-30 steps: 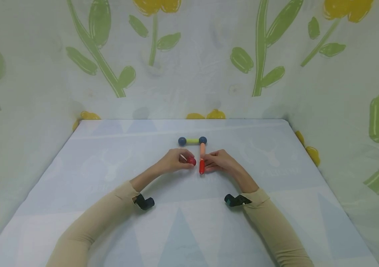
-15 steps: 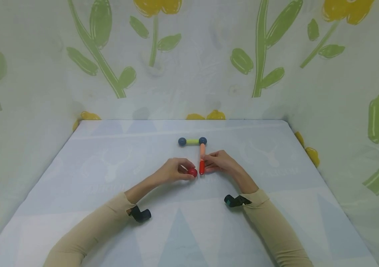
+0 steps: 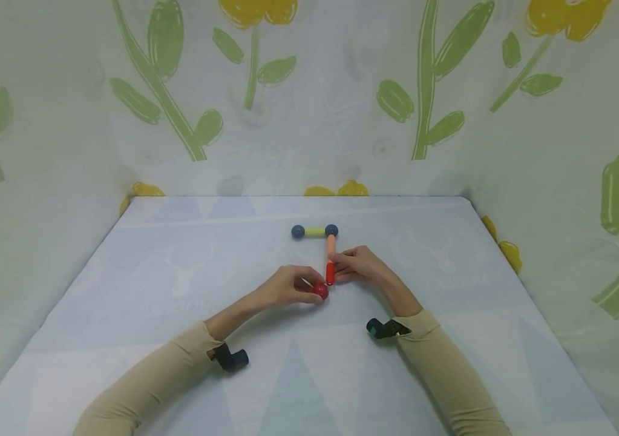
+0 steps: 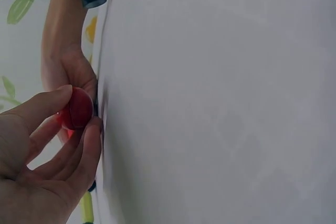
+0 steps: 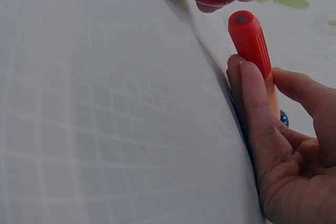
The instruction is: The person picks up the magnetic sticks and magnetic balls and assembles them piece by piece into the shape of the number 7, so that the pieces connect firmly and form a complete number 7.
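Observation:
Between thumb and fingertips, my left hand (image 3: 287, 286) pinches a shiny red ball (image 3: 320, 292). The ball is just off the near end of a red magnetic stick (image 3: 330, 276); the right wrist view shows a small gap and a grey metal dot in the stick's tip. My right hand (image 3: 362, 264) grips that stick from the right, close to where it meets an orange stick (image 3: 331, 243). At its far end the orange stick meets a dark blue ball (image 3: 331, 230). From there a yellow-green stick (image 3: 314, 232) runs left to another dark blue ball (image 3: 298, 232).
A pale blue and white cloth covers the table (image 3: 293, 387). Behind it and along both sides hang pale curtains (image 3: 320, 133) with printed green leaves and yellow flowers. Each wrist carries a small black camera.
My left hand has brought the red ball toward me and slightly right, from beside the sticks to the red stick's near end. My right hand and the sticks have stayed put.

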A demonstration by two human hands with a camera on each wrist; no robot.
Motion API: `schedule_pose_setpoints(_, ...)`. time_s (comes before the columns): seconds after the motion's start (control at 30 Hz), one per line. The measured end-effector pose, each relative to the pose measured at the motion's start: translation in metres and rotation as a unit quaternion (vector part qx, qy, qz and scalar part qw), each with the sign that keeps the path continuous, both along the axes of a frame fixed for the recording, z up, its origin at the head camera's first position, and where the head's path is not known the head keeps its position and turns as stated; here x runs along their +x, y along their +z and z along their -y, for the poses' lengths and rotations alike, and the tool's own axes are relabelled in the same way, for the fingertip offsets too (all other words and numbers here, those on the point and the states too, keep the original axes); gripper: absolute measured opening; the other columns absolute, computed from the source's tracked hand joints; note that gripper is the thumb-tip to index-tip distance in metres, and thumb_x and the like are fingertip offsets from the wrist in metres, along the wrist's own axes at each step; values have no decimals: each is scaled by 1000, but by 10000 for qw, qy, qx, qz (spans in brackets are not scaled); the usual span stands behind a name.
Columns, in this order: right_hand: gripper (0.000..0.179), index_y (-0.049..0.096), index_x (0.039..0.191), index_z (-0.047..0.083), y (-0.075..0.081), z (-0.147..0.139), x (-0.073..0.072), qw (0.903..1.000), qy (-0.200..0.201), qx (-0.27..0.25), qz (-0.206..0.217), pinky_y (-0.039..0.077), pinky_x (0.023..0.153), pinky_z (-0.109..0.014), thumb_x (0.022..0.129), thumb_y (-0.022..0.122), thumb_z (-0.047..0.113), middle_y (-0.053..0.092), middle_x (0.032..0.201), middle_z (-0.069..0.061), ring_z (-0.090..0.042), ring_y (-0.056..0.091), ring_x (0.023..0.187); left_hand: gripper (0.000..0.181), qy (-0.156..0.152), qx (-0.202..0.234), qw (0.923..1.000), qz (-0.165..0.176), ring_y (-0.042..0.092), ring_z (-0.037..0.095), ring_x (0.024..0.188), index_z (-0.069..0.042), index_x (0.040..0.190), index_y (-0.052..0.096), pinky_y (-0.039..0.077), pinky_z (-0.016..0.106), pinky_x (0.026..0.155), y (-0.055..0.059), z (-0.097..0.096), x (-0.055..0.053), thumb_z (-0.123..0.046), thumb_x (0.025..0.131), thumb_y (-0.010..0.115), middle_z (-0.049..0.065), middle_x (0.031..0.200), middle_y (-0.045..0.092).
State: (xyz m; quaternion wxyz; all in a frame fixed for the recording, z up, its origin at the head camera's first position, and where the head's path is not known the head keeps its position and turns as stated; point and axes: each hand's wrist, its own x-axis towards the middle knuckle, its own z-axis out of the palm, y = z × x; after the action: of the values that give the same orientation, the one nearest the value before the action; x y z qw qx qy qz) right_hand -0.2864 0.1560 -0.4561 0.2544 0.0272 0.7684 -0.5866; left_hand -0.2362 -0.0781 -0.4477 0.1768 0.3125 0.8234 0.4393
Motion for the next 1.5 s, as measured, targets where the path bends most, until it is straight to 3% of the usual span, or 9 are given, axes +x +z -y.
schedule_pose_setpoints(0.4,49,61,125,-6,1,0,2,10000,8,-10,-40,60,72,-25,95,64,33,73,90,-9,-14,71,76,32,-229,253,9994,40,70,20,100,-13,117,68,57,31,89,-1,-10,3,-17,86,76,6,110,72)
schedule_pose_setpoints(1.0,48,62,122,-7,-1,-1,1,9999,9,-70,-109,59,69,-23,95,65,33,72,85,-6,-13,71,73,35,10,51,10000,-11,69,16,101,-15,121,67,56,31,93,-1,-16,1,-23,88,74,4,114,71)
schedule_pose_setpoints(1.5,47,65,120,-6,-2,0,4,9998,-71,11,-205,59,70,-24,94,65,33,74,87,-9,-14,73,72,34,-61,28,10000,22,68,16,99,-16,122,67,57,31,90,-1,-14,2,-24,89,73,4,113,70)
